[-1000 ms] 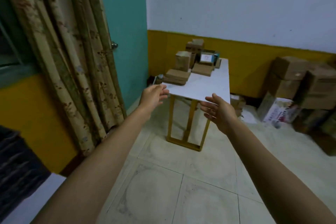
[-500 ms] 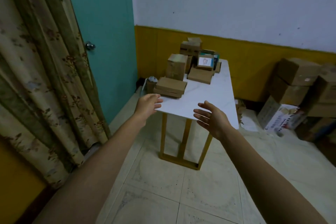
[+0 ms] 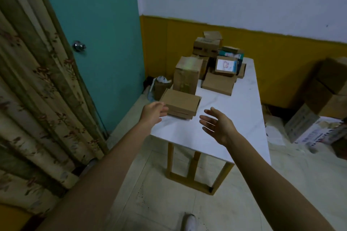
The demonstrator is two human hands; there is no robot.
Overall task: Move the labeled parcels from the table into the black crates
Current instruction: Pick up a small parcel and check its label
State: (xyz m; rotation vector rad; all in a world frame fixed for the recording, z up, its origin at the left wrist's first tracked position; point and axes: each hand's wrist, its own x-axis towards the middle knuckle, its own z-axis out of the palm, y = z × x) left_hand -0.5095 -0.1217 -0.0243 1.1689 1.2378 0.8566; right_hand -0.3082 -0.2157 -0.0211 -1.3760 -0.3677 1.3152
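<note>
A white table [image 3: 242, 110] carries several brown cardboard parcels. Nearest me is a stack of two flat boxes [image 3: 181, 102] at the table's left front. Behind it stands a tall box [image 3: 187, 75], then another flat box [image 3: 218, 83] and a parcel with a white label [image 3: 225, 65]. More parcels [image 3: 206, 44] pile up at the far end. My left hand [image 3: 153, 112] is open, its fingertips at the flat stack's left corner. My right hand [image 3: 218, 125] is open over the table, right of the stack and apart from it. No black crate is in view.
A teal door [image 3: 93, 30] with a knob and a patterned curtain [image 3: 37, 90] stand on the left. Large cartons [image 3: 326, 88] are stacked on the floor at the right, with a printed box [image 3: 304, 129] below them. My shoe [image 3: 188, 222] shows on the tiled floor.
I have walked closer to the table. Both hands have reached forward, from in front of the table's edge to either side of the nearest flat stack.
</note>
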